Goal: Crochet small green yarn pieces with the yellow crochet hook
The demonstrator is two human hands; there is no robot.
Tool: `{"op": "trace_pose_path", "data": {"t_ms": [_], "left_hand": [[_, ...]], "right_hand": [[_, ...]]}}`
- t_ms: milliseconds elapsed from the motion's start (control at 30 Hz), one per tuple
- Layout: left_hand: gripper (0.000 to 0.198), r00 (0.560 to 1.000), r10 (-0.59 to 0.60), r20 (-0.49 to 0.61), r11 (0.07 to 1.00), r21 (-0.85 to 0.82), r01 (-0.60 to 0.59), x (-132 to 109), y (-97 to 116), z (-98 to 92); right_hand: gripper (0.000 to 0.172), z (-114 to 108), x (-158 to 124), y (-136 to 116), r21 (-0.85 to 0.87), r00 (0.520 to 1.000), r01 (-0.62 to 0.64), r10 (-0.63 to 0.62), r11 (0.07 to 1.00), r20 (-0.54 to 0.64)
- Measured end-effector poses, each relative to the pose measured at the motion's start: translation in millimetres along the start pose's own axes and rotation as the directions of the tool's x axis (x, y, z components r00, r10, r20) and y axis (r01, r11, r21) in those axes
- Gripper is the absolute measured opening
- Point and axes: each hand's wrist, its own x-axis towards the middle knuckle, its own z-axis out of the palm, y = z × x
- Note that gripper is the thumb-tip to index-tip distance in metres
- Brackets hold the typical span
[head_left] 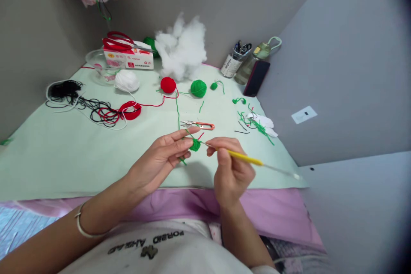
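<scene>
My left hand pinches a small green crocheted piece between thumb and fingers, with the index finger stretched out above it. My right hand grips a yellow-handled crochet hook, and its metal tip points into the green piece. A green strand runs from the piece up the table toward the green yarn ball. Just beyond my fingers lie orange thread snips.
On the pale green table cover sit a red yarn ball, a white yarn ball, a red coil tangled with black thread, white stuffing, a tissue box with red scissors, a pen cup, a bottle and green scraps.
</scene>
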Motion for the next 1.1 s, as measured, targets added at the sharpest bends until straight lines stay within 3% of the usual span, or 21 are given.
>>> {"op": "trace_pose_path", "data": {"t_ms": [67,133,300,433,533,667,733,800,867,967,1100], "left_hand": [[0.035,0.999,0.05,-0.004,0.998,0.036,-0.05,0.4,1.1,-1.5],[0.035,0.995,0.101,-0.009,0.992,0.072,-0.1,-0.3,3.3,-2.4],[0.034,0.985,0.158,-0.067,0.979,0.136,-0.148,-1.8,8.9,-3.3],[0.031,0.985,0.173,-0.03,0.973,0.163,-0.166,-2.8,6.2,1.3],[0.027,0.987,0.16,0.014,0.973,0.164,-0.16,-3.8,1.3,5.3],[0.027,0.977,0.211,-0.028,0.967,0.155,-0.204,-2.6,-4.2,6.2],[0.031,0.986,0.162,-0.029,0.983,0.091,-0.159,-0.1,-5.3,5.1],[0.03,0.998,0.058,0.014,0.998,-0.015,-0.058,3.1,-4.8,3.4],[0.023,0.999,0.007,0.036,0.995,-0.099,-0.004,5.8,-3.3,1.6],[0.02,0.999,0.052,-0.015,0.993,-0.102,-0.053,6.6,-1.7,0.1],[0.025,0.994,0.113,-0.016,0.993,0.044,-0.112,2.6,-3.5,1.5]], "right_hand": [[0.02,-0.4,6.3,-3.3,0.203,0.988,-0.147,0.154,0.968,-0.018],[0.019,-1.0,10.1,-4.7,0.29,0.971,-0.234,0.236,0.928,0.028],[0.017,-3.3,9.5,-4.8,0.279,0.962,-0.267,0.27,0.923,0.026],[0.017,-1.0,9.9,-6.0,0.347,0.96,-0.272,0.277,0.897,0.037],[0.016,3.0,10.1,-6.5,0.266,0.975,-0.219,0.221,0.939,0.022],[0.019,6.2,3.4,-4.2,0.008,0.997,-0.065,0.065,0.998,0.035],[0.023,5.8,-0.4,-2.0,-0.147,0.993,0.108,-0.101,0.983,0.054],[0.025,3.8,-1.0,-0.4,-0.209,0.979,0.202,-0.193,0.957,0.064],[0.022,1.1,2.2,-0.2,-0.122,0.995,0.098,-0.098,0.988,0.012],[0.02,-1.1,8.9,-1.9,0.136,0.988,-0.142,0.149,0.98,-0.039],[0.016,1.5,10.6,-2.3,0.216,0.98,-0.196,0.187,0.957,0.06]]}}
